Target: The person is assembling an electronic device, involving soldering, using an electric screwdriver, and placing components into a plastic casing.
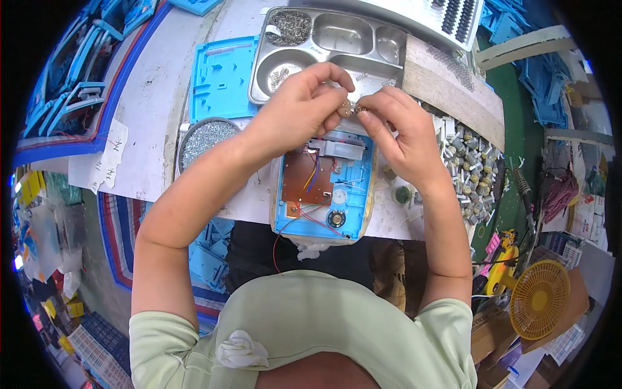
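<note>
My left hand (310, 107) and my right hand (403, 133) meet above the far end of an open blue plastic housing (355, 194). Both have their fingers pinched on small shiny metal pieces (350, 109) that look like coil springs, partly hidden by the fingertips. Inside the housing lie a brown circuit board (304, 178), a small round speaker (336, 218), a grey-white boxy module (343, 150) and several coloured wires. Just beyond my hands, a steel compartment tray (317, 55) holds loose springs (280, 78) and a heap of small dark metal parts (290, 27).
A round tin of screws (208, 139) and a blue plastic cover (223, 78) are on the left. To the right are a heap of small grey-white parts (468, 165) and a board with rows of springs (453, 71). A yellow fan (540, 299) stands lower right.
</note>
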The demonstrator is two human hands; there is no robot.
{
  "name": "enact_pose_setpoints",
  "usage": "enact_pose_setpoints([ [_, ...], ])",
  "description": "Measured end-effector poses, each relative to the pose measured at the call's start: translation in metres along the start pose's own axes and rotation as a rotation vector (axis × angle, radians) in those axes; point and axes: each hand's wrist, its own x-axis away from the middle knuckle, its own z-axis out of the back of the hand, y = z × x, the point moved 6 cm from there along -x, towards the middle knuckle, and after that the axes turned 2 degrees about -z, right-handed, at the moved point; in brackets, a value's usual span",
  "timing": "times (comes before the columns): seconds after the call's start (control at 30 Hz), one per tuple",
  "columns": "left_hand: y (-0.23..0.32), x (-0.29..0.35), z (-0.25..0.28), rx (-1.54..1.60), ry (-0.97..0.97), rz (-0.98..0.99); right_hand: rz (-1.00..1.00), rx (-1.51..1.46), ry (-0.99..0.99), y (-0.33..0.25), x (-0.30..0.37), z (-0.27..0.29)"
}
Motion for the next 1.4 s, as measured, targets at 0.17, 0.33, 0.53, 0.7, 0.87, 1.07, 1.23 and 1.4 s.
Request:
enact_pose_setpoints([
  [0.17,0.005,-0.001,-0.003,-0.133,0.032,-0.029,0.157,0.175,0.038,-0.005,-0.002,0.002],
  [0.33,0.002,0.003,-0.003,0.085,0.035,0.128,0.257,0.262,0.147,0.004,-0.005,0.005],
  [0.53,0.007,0.007,0.001,-0.388,0.049,-0.109,0.106,0.134,0.111,0.011,0.0,0.001],
  [0.7,0.037,0.025,-0.018,-0.856,0.145,-0.681,-0.279,-0.188,-0.061,0.028,0.004,-0.01],
  [0.87,0.043,0.026,-0.012,-0.667,0.113,-0.525,-0.274,-0.238,-0.09,0.009,-0.003,-0.006],
  [1.07,0.012,0.011,-0.002,-0.462,0.008,-0.167,0.063,-0.002,-0.079,-0.013,-0.01,0.001],
  [1.23,-0.02,0.013,0.0,0.291,-0.166,0.325,0.264,0.212,0.066,-0.034,-0.012,0.008],
  [1.4,0.001,0.019,-0.002,0.195,-0.193,0.197,0.308,0.18,0.159,-0.025,-0.007,0.005],
])
